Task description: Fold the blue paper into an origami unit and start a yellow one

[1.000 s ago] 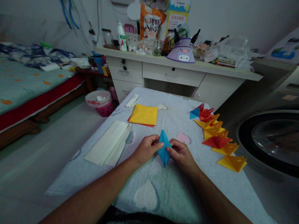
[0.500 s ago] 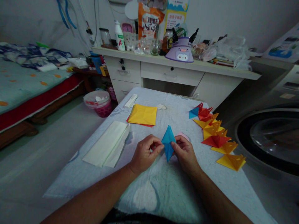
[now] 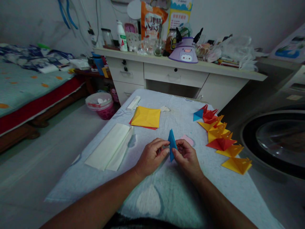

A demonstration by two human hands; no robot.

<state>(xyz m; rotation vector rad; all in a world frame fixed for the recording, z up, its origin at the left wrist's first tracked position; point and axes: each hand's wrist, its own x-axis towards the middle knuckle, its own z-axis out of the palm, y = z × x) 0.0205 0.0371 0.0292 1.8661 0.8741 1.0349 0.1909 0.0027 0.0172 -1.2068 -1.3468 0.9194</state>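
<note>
A blue folded origami paper (image 3: pixel 172 144), narrow and pointed at both ends, stands between my hands above the cloth-covered table (image 3: pixel 152 171). My left hand (image 3: pixel 152 156) pinches its left side between thumb and fingers. On the other side, my right hand (image 3: pixel 187 156) grips the paper's right edge, thumb towards me. Behind and to the left lies a stack of square papers (image 3: pixel 145 117), yellow on top with red edges showing below. Along the right side runs a row of folded paper pieces (image 3: pixel 221 143) in yellow, red and blue.
Folded whitish sheets (image 3: pixel 109 147) lie at the left of the table, with a small white box (image 3: pixel 133 103) beyond them. A cluttered white desk (image 3: pixel 159 74) stands behind. A washing machine (image 3: pixel 281 133) is at the right, a pink bucket (image 3: pixel 100 105) at the left.
The blue paper has gone from a wide diamond to a narrow shape, its sides brought together. My left fingers have closed in on its left side.
</note>
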